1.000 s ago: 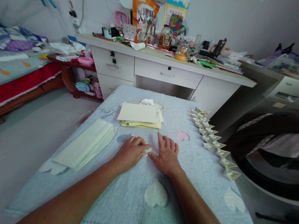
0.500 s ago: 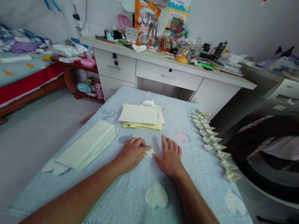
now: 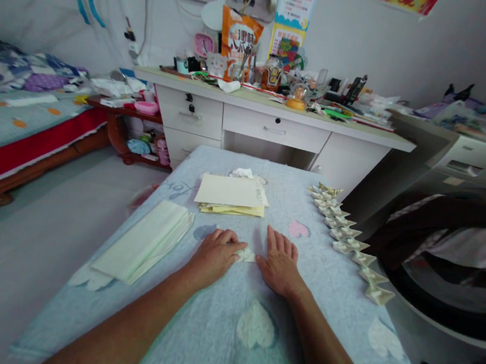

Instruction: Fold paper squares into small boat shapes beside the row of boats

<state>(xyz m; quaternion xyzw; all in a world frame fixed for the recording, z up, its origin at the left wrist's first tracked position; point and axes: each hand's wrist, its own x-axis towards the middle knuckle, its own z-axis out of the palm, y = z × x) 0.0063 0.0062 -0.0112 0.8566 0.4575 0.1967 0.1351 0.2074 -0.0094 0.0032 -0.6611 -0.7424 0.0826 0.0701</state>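
A small folded piece of paper (image 3: 247, 256) lies on the cloth-covered table in front of me. My left hand (image 3: 217, 256) is closed over its left end, fingers curled and thumb against it. Part of the paper is hidden under that hand. My right hand (image 3: 279, 265) rests flat with its fingers stretched out, and the thumb tip is at the paper's right corner. Beyond the hands sits a stack of cream and yellow paper sheets (image 3: 230, 192). To the left is a long folded pale green sheet (image 3: 143, 240).
A row of folded paper pieces (image 3: 344, 232) runs along the table's right side. Crumpled white paper (image 3: 243, 173) lies behind the stack. A cluttered white desk (image 3: 250, 124) stands at the far edge, a washing machine (image 3: 464, 166) to the right, a bed (image 3: 30, 130) to the left.
My right hand has slid slightly right, its thumb now at the paper's corner. The left hand stays on the paper. The whole view has shifted a little downward in the picture.
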